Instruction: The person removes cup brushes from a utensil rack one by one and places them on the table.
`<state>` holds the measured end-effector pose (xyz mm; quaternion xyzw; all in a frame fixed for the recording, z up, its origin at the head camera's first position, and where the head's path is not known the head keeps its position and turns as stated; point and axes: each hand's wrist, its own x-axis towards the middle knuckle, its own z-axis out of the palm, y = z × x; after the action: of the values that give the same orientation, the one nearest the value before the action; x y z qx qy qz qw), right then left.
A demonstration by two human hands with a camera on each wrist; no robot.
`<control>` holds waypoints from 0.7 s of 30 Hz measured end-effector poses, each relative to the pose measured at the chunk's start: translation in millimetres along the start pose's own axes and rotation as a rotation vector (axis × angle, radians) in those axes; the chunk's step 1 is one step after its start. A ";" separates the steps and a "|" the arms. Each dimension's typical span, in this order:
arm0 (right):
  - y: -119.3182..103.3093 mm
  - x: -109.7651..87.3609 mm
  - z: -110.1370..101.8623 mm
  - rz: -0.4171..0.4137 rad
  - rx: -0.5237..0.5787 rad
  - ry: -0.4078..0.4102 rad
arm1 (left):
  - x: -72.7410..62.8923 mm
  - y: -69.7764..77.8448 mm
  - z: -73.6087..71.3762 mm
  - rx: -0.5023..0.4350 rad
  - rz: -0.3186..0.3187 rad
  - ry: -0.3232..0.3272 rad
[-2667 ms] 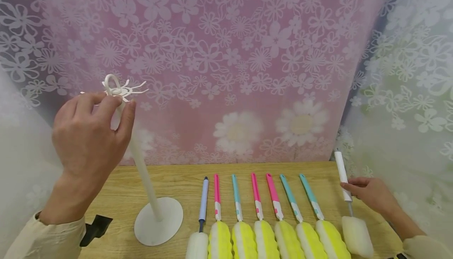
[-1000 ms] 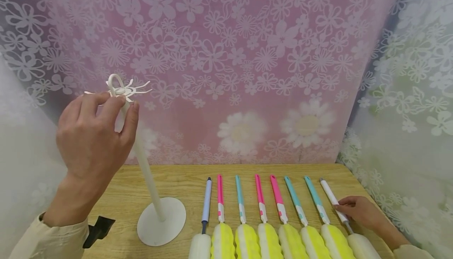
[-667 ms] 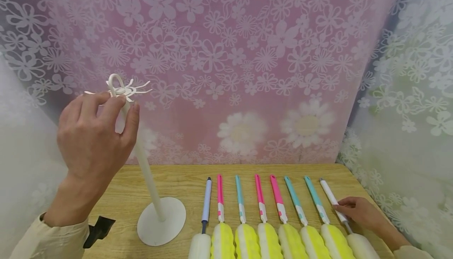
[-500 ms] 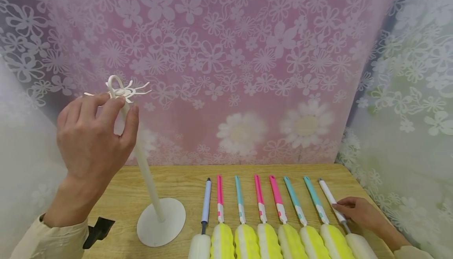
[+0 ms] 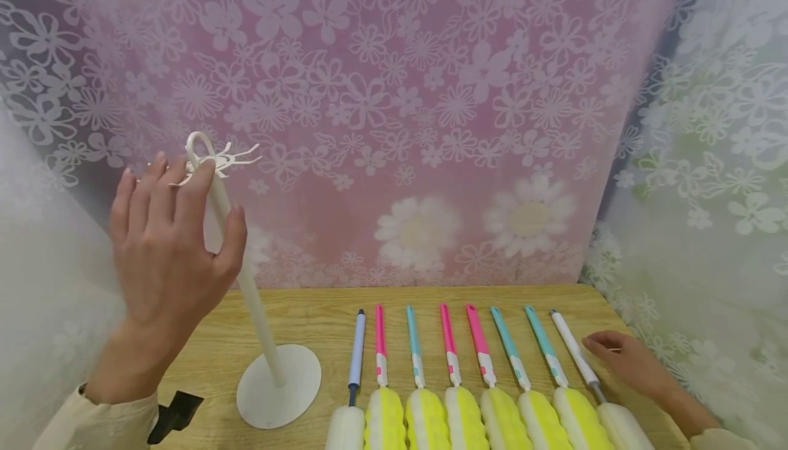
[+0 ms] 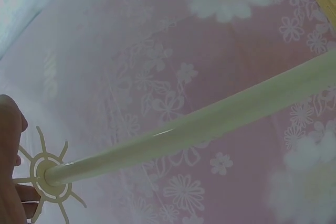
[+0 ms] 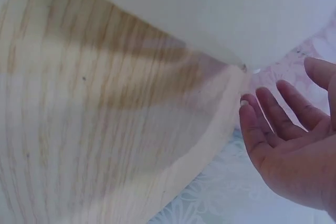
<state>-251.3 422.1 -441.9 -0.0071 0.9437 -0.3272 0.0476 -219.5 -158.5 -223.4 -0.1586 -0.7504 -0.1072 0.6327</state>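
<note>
My left hand [image 5: 175, 252], fingers extended, is up against the spoked hook ring [image 5: 230, 161] that crowns a white stand [image 5: 255, 310] with a round base [image 5: 277, 395]. In the left wrist view, the hook ring [image 6: 55, 199] spreads around the pole [image 6: 199, 121], with part of the left hand [image 6: 8, 150] at its edge. A sponge brush with a white handle [image 5: 569, 340] lies at the right end of the row. Just right of that handle hovers my right hand [image 5: 640, 371], holding nothing. Its loosely bent fingers [image 7: 286, 116] show in the right wrist view.
Several yellow-and-white sponge brushes [image 5: 425, 412] with pink or teal handles lie side by side on the wooden table [image 5: 308, 310]. A brush with a pale blue handle [image 5: 358, 347] lies at the row's left end. Flowered curtains [image 5: 418, 128] surround the table.
My right hand set the white-handled brush down at the row's right end, then let go and drew slightly right. My left fingers, earlier gripping the stand's top, have straightened.
</note>
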 end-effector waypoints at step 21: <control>-55.3 -6.5 19.6 -0.183 -0.131 0.196 | -54.5 39.7 28.1 -0.185 0.196 0.113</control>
<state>-243.9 366.9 -422.4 -0.0645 0.9586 -0.2670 -0.0752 -222.2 -117.1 -283.5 -0.2824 -0.6815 -0.1224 0.6640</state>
